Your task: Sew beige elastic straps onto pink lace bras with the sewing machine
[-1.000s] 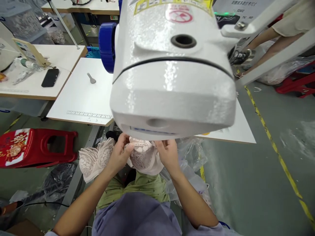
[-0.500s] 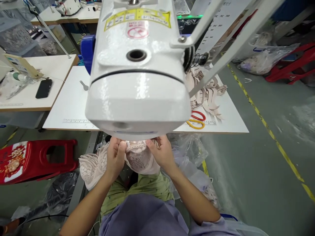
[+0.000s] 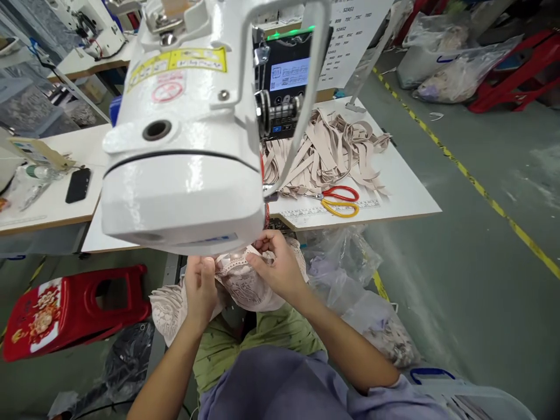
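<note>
A pale pink lace bra [image 3: 249,286] is stretched between my two hands, just below the head of a white sewing machine [image 3: 184,192]. My left hand [image 3: 201,291] pinches its left edge between thumb and fingers. At the upper right edge of the cup, my right hand [image 3: 276,265] pinches the lace. The machine head hides the needle area. More pale lace cups [image 3: 168,309] lie stacked beside my left wrist.
On the white table, scissors with red and yellow handles [image 3: 340,201] lie beside a heap of beige straps [image 3: 328,149]. A lit control screen [image 3: 289,76] stands behind the machine. Left are a red stool [image 3: 74,309] and a phone [image 3: 79,185]. Plastic bags [image 3: 350,303] hang at right.
The view has turned to the right, showing more of the straps, scissors and screen. Both hands keep their hold on the bra, and my right fingers have shifted slightly along its edge.
</note>
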A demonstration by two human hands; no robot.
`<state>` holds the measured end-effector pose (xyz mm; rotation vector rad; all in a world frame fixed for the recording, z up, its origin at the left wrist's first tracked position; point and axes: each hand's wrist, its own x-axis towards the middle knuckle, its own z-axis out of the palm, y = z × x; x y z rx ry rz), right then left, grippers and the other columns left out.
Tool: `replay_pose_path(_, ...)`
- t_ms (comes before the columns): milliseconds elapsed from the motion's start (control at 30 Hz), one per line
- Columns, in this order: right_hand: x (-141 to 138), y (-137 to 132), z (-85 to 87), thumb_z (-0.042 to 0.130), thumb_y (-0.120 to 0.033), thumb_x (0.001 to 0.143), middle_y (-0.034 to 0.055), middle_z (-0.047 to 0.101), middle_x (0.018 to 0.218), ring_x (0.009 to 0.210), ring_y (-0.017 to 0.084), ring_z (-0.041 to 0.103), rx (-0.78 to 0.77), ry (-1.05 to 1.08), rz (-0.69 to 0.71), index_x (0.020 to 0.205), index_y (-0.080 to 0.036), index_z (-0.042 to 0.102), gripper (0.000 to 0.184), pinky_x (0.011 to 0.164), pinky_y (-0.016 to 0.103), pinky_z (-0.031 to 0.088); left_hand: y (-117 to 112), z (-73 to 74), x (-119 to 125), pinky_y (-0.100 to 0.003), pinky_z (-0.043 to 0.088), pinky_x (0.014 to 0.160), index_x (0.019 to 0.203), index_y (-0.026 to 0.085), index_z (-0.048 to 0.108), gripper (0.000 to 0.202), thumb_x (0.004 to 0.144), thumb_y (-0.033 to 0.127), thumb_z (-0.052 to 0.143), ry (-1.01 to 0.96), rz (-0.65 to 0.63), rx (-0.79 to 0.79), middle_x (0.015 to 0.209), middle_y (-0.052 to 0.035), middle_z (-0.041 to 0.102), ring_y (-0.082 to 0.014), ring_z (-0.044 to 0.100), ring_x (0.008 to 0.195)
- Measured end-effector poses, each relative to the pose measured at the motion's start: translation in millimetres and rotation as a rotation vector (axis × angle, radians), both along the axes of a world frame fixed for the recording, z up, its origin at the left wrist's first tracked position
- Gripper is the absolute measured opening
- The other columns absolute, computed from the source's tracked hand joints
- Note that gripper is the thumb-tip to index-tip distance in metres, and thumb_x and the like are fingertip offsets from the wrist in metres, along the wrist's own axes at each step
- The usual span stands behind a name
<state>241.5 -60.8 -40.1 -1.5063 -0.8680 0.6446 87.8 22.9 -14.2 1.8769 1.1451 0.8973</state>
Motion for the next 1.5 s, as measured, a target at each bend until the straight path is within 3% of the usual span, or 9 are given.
replay_pose_path(133,-3.1,1.3,2.4,0.073,-0.047,0.080,-0.0008,0.057,0.091,0.077,0.015,0.056,-0.068,0.081,0.008,0.108,-0.022,0.052,0.043,0.071,0.028,0.047,-2.4,2.7,-3.1,-0.029,0.048,0.067,0.084,0.019,0.057,0.046,0.099,0.059,0.039,-0.030,-0.024,-0.012,0.073,-0.0026,0.061,-0.0170,0.058,0.069)
replay_pose_path(300,5.3,-23.2,6.0,0.069,-0.045,0.084,0.0023,0.064,0.094,0.087,0.017,0.059,-0.105,0.245,0.176,0.099,-0.019,0.064,0.031,0.078,0.028,0.045,-27.7,1.2,-10.7,-0.028,0.048,0.067,0.120,0.019,0.052,0.043,0.098,0.055,0.046,-0.227,-0.181,-0.186,0.074,0.0002,0.063,-0.0153,0.059,0.065)
replay_pose_path(500,6.0,-63.6,7.0,0.069,-0.043,0.086,0.0026,0.069,0.094,0.090,0.018,0.062,-0.082,0.308,0.213,0.094,-0.020,0.074,0.025,0.085,0.029,0.044,-60.5,-4.5,-21.0,-0.027,0.048,0.069,0.113,0.020,0.055,0.034,0.099,0.050,0.048,-0.262,-0.301,-0.318,0.083,-0.0024,0.066,-0.0156,0.062,0.074)
replay_pose_path(733,-9.0,-87.7,15.5,0.072,-0.041,0.084,0.0013,0.067,0.085,0.084,0.017,0.060,-0.085,0.276,0.229,0.089,-0.021,0.077,0.021,0.081,0.029,0.045,-61.5,-1.4,-28.1,-0.038,0.049,0.090,0.106,0.014,0.066,0.051,0.101,0.057,0.038,-0.193,-0.368,-0.604,0.096,-0.0108,0.073,-0.0229,0.067,0.092)
replay_pose_path(900,-19.5,-95.6,18.5,0.071,-0.039,0.086,0.0023,0.069,0.092,0.093,0.018,0.062,-0.086,0.253,0.280,0.092,-0.023,0.077,0.018,0.090,0.031,0.046,-62.6,-2.0,-25.4,-0.044,0.031,0.118,0.116,0.016,0.072,0.062,0.097,0.064,0.038,-0.212,-0.531,-0.872,0.126,-0.0115,0.070,-0.0288,0.054,0.131)
replay_pose_path(1000,-25.8,-99.1,21.7,0.071,-0.038,0.086,0.0033,0.070,0.098,0.104,0.021,0.061,-0.078,0.227,0.296,0.091,-0.023,0.077,0.017,0.098,0.033,0.043,-65.0,5.9,-21.3,-0.044,0.025,0.121,0.117,0.016,0.073,0.065,0.096,0.067,0.038,-0.316,-0.639,-1.018,0.126,-0.0106,0.071,-0.0290,0.050,0.136)
replay_pose_path(1267,-36.8,-107.3,28.4,0.071,-0.042,0.086,0.0031,0.070,0.097,0.095,0.019,0.063,-0.146,0.226,0.296,0.089,-0.022,0.073,0.020,0.090,0.032,0.046,-66.9,29.0,-23.1,-0.036,0.046,0.103,0.119,0.015,0.071,0.049,0.099,0.053,0.047,-0.548,-0.584,-1.137,0.117,-0.0121,0.073,-0.0261,0.064,0.116)
replay_pose_path(1367,-35.8,-105.8,14.4,0.065,-0.046,0.090,0.0041,0.069,0.101,0.096,0.019,0.062,-0.139,0.087,0.343,0.099,-0.023,0.071,0.026,0.088,0.031,0.046,-60.0,41.1,-27.5,-0.028,0.052,0.083,0.103,0.013,0.073,0.032,0.097,0.039,0.056,-0.619,-0.498,-1.135,0.091,-0.0089,0.073,-0.0188,0.068,0.088)
replay_pose_path(1500,-35.1,-108.6,-17.8,0.042,-0.049,0.101,0.0081,0.069,0.099,0.092,0.020,0.061,-0.218,-0.343,0.466,0.108,-0.020,0.068,0.039,0.082,0.032,0.044,-20.7,82.1,-53.2,-0.026,0.052,0.072,0.087,0.012,0.067,0.019,0.098,0.023,0.055,-0.827,-0.366,-1.035,0.060,0.0037,0.051,-0.0090,0.055,0.058)
